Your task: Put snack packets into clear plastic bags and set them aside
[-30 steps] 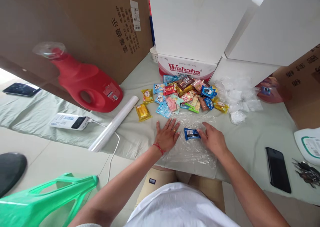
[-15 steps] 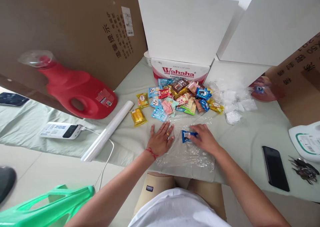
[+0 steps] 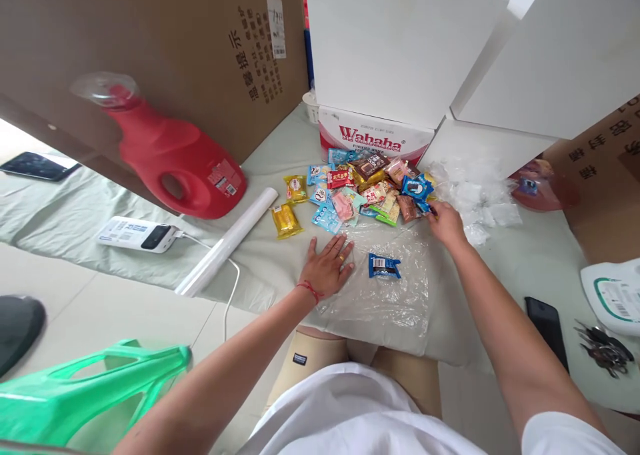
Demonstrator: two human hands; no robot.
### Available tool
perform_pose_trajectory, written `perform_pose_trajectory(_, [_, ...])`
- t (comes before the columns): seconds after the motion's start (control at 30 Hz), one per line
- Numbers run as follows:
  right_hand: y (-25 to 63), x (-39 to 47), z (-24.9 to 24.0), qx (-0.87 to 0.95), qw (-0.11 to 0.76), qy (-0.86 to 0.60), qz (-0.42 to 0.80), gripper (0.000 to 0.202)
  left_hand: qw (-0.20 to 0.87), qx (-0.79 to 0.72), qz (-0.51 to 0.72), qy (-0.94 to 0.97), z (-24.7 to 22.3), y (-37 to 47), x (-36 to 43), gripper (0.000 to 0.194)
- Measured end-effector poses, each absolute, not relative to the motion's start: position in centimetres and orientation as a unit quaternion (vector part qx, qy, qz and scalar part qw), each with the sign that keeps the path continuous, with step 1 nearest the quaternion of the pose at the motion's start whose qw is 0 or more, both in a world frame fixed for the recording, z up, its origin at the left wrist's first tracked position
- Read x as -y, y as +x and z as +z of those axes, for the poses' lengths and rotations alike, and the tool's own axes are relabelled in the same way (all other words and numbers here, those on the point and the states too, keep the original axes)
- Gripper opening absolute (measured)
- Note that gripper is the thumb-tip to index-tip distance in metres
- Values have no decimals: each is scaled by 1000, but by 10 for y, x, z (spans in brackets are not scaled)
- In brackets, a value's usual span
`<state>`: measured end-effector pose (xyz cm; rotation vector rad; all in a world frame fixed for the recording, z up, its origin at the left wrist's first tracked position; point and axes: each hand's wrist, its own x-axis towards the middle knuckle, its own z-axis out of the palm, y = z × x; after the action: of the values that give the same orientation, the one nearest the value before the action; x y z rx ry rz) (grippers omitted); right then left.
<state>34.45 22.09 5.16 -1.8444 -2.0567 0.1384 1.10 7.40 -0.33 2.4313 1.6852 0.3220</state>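
My left hand point(image 3: 327, 266) lies flat with fingers spread on a clear plastic sheet point(image 3: 385, 308), near its left edge. Printed side up, a blue snack packet point(image 3: 385, 266) rests on this sheet, untouched by either hand. My right hand point(image 3: 447, 223) reaches to the right edge of a pile of wrapped snacks point(image 3: 375, 191). Its fingertips pinch at another blue snack packet point(image 3: 423, 206) there; the grip is partly hidden by the fingers. Two yellow packets, one the nearer yellow packet point(image 3: 287, 221), lie left of the pile.
Crumpled clear wrappers point(image 3: 475, 191) lie right of the pile, before white panels point(image 3: 385, 48) and a Wahaha carton point(image 3: 377, 135). Leftward are a white roll point(image 3: 227, 241), a red jug point(image 3: 185, 158) and a power bank point(image 3: 135, 233). A phone point(image 3: 546, 331) and keys point(image 3: 605, 351) lie right.
My right hand has let go of the blue snack packet on the plastic sheet and moved up and right to the pile. My left hand stays flat. The view has shifted slightly.
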Motion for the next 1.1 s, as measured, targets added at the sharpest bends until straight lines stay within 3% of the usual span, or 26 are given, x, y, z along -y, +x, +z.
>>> perform_pose_trajectory(0.13, [341,-161,72,727,314,-600,113,32,83,-566,113,813,-4,11,-74,57])
perform_pose_trajectory(0.2, [326,-123,78,753,321,-556,143,29,85,-564,113,814,-4,10,-74,57])
perform_pose_trajectory(0.3, [297,-78,74,802,281,-501,165,30,87,-561,111,816,-4,10,-74,57])
perform_pose_trajectory(0.5, [276,-64,56,871,117,-457,135,33,83,-566,111,813,-6,11,-74,58])
perform_pose_trajectory(0.67, [276,-82,69,892,56,-434,114,67,93,-565,115,812,-6,12,-74,59])
perform_pose_trajectory(0.83, [269,-96,66,882,18,-445,152,50,94,-565,115,811,-6,12,-74,59])
perform_pose_trajectory(1.1, [257,-89,53,850,0,-512,124,50,86,-566,119,811,-6,12,-72,56])
